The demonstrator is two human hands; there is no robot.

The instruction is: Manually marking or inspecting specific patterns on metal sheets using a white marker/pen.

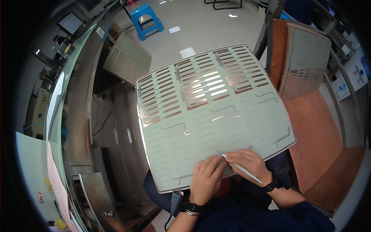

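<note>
A large pale green circuit board panel [201,135] with bare copper slots and thin bent traces lies tilted across my lap. At its near edge my right hand [249,164] grips a slim white pen-like tool [247,173], its tapered tail pointing back toward my wrist. The tool's working end meets the panel surface beside my left fingertips; its exact shape is too small to tell. My left hand [206,176] rests on the panel, fingers drawn together close to that end. Whatever lies between those fingers is hidden.
Similar panels stand at the left [129,58] and against an orange-brown board [280,50] at the right. A metal-edged workbench [79,116] with papers and devices runs along my left. Beyond the panel, a blue stool [147,21] is on the floor.
</note>
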